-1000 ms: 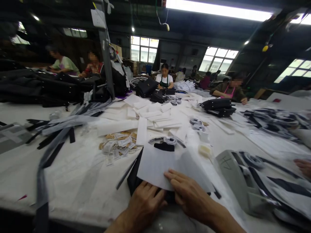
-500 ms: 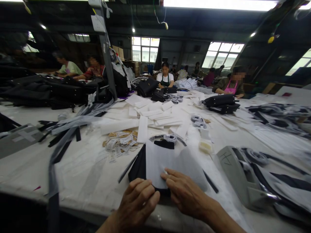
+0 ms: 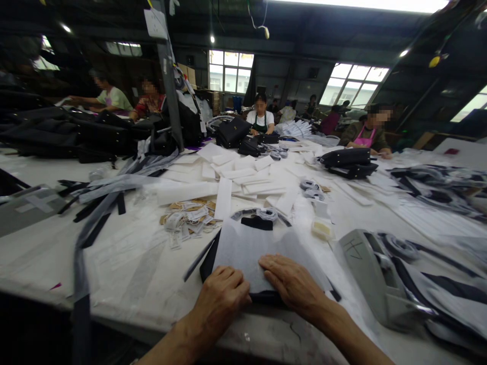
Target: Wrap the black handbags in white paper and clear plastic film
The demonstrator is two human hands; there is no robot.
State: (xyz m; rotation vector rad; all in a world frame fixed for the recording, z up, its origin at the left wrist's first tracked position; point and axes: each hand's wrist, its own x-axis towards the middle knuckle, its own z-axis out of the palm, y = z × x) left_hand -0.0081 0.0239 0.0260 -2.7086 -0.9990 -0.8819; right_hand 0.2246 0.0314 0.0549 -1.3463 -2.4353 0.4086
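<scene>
A black bag (image 3: 207,263) lies on the white table in front of me, its handle and a wrapped coil (image 3: 267,214) at the far end. Over most of it spreads a thin white sheet (image 3: 247,243), which looks like packing foam. My left hand (image 3: 222,294) is curled closed at the sheet's near left edge, fingertips partly hidden. Flat on the near right part of the sheet rests my right hand (image 3: 291,281), fingers stretched out. Dark strap ends stick out on both sides of the bag.
Beyond the bag are a pile of tags (image 3: 190,218) and many loose white sheets (image 3: 243,177). A grey block with marker writing (image 3: 365,274) stands to the right. Wrapped straps (image 3: 99,203) hang over the near edge at left. Co-workers (image 3: 261,121) sit across the table.
The white sheet has spread leftward over the bag's black left side. My left hand has shifted slightly left and up along its edge; my right hand now lies flatter, slightly farther forward.
</scene>
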